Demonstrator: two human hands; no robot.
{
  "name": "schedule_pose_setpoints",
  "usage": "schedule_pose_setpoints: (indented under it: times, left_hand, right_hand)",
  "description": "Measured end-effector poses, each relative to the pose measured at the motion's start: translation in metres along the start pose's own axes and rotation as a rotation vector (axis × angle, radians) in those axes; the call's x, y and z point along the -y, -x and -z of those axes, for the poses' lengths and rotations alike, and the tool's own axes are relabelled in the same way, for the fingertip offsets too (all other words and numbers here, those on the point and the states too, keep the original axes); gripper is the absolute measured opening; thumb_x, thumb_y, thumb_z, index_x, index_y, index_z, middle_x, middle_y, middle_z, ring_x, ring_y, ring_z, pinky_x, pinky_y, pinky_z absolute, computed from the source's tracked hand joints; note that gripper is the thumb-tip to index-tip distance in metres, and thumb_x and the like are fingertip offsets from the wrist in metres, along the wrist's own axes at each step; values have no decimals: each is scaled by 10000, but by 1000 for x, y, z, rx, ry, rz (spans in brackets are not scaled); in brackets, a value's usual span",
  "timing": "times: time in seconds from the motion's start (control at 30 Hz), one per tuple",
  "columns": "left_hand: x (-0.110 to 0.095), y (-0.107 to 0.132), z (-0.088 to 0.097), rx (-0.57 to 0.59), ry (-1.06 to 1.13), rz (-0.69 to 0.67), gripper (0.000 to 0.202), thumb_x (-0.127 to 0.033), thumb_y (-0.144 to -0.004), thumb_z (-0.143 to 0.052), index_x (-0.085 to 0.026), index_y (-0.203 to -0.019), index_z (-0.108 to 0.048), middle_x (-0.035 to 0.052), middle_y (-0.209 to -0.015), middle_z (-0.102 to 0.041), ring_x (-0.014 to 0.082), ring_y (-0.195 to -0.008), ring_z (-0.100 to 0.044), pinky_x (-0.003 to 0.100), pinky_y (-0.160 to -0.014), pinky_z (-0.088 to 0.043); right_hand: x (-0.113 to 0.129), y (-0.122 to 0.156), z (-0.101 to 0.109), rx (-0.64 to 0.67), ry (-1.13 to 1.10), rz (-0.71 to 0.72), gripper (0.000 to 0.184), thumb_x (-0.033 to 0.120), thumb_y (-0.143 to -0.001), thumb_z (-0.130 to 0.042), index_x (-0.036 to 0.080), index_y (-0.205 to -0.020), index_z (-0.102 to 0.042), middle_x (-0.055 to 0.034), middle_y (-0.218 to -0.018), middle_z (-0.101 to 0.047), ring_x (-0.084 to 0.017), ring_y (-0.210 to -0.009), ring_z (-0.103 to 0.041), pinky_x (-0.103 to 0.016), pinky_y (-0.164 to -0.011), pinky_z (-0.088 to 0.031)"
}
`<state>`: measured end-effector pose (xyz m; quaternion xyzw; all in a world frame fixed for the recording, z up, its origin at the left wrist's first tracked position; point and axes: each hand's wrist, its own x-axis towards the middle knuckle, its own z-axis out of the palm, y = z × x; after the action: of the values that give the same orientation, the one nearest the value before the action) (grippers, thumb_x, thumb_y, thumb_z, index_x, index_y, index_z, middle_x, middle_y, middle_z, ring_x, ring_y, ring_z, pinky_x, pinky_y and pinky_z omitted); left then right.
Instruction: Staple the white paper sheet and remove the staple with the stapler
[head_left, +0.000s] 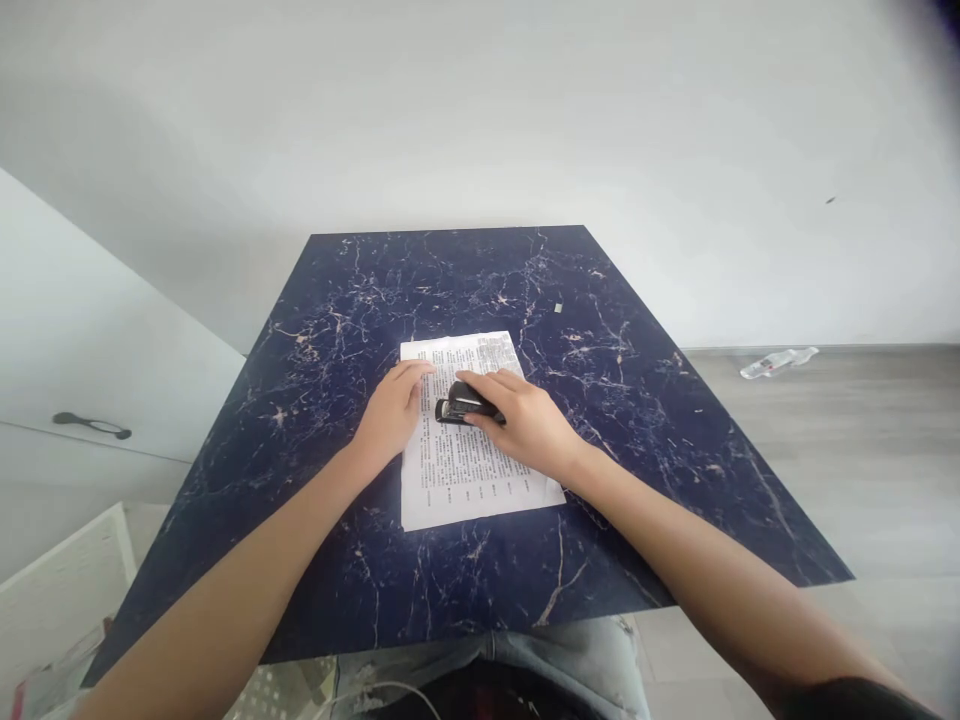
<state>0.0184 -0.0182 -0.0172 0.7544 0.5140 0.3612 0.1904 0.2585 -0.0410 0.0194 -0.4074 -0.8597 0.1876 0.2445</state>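
Note:
A black stapler (466,403) is in my right hand (529,415), with its thumb and fingers closed around the rear part. The stapler's front end points left and sits over the middle of the printed sheets (480,490), which lie on the table. Whether its jaw touches the paper cannot be made out. My left hand (390,405) rests on the left edge of the sheets, fingers stretched over the paper and thumb a little apart from them. Rows of dark text cover the top sheet, and part of it is hidden under both hands.
The dark blue marble-patterned table (420,280) stands against a white wall. A small pale scrap (558,309) lies toward its far right. A clear plastic item (778,363) is on the floor at right. A white cabinet with a dark handle (91,425) stands at left.

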Motion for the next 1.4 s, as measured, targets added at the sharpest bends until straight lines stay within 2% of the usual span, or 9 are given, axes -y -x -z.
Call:
schedule_pose_setpoints:
  times: [0.07,0.13,0.2,0.27,0.33,0.4,0.53,0.7,1.4]
  left_hand:
    - [-8,3,0,-123,103,64,327,-228,-1054,-412,-236,-1192,-708,89,-1304,-702,259,-1264,-632,497,-1159,-458]
    - [-14,5,-1,-207,266,116,293,-299,-1073,-445,-243,-1182,-712,85,-1284,-717,255,-1247,-651,485,-1146,-475]
    - [-15,6,-5,-206,447,148,298,-391,-1078,-483,-240,-1171,-723,90,-1272,-729,256,-1226,-675,477,-1129,-499]
    - [-12,6,-9,-174,597,184,342,-460,-1073,-498,-229,-1152,-736,103,-1261,-740,259,-1215,-693,474,-1122,-515]
    - [-7,6,-13,-157,689,238,377,-491,-1071,-495,-218,-1131,-747,113,-1254,-749,258,-1213,-702,475,-1128,-518]
    - [-3,5,-15,-162,747,275,400,-503,-1074,-484,-210,-1116,-754,119,-1252,-754,254,-1211,-707,475,-1140,-516]
    - [-1,5,-16,-167,758,283,418,-509,-1078,-471,-207,-1119,-757,121,-1251,-758,245,-1211,-712,470,-1157,-508]
    - [0,5,-18,-165,763,295,430,-522,-1078,-465,-208,-1107,-756,122,-1242,-764,245,-1210,-717,473,-1158,-513]
    - [-4,4,-16,-167,753,302,402,-484,-1078,-480,-212,-1052,-775,107,-1185,-783,243,-1167,-732,481,-1154,-520]
  right_hand:
    - [0,-3,-9,34,24,19,511,293,-1036,-558,247,-1541,-501,-120,-1203,-731,-304,-1089,-653,-466,-889,-564]
    - [-4,-5,-10,76,35,64,549,310,-1027,-589,245,-1562,-481,-128,-1244,-724,-320,-1136,-642,-513,-967,-536]
    - [-11,-6,-1,106,-1,91,601,364,-1018,-619,264,-1589,-456,-127,-1336,-700,-337,-1218,-618,-570,-1048,-488]
    - [-22,-3,16,116,-94,48,579,426,-1030,-597,288,-1581,-480,-111,-1425,-668,-341,-1294,-589,-604,-1090,-455]
    - [-34,-1,33,164,-210,-49,469,431,-1050,-547,304,-1500,-589,-90,-1447,-666,-321,-1301,-605,-587,-1085,-473]
    - [-47,2,45,248,-327,-139,408,409,-1041,-548,317,-1420,-668,-74,-1380,-714,-282,-1197,-673,-521,-1008,-538]
    - [-64,3,44,296,-496,-220,345,348,-975,-636,294,-1295,-753,-54,-1141,-795,-219,-922,-717,-441,-862,-580]
    - [-68,1,35,291,-596,-250,307,342,-925,-697,275,-1210,-790,-45,-1002,-794,-208,-844,-690,-432,-820,-561]
    - [-71,1,34,295,-620,-226,281,387,-920,-711,278,-1164,-800,-46,-998,-791,-216,-847,-694,-436,-824,-559]
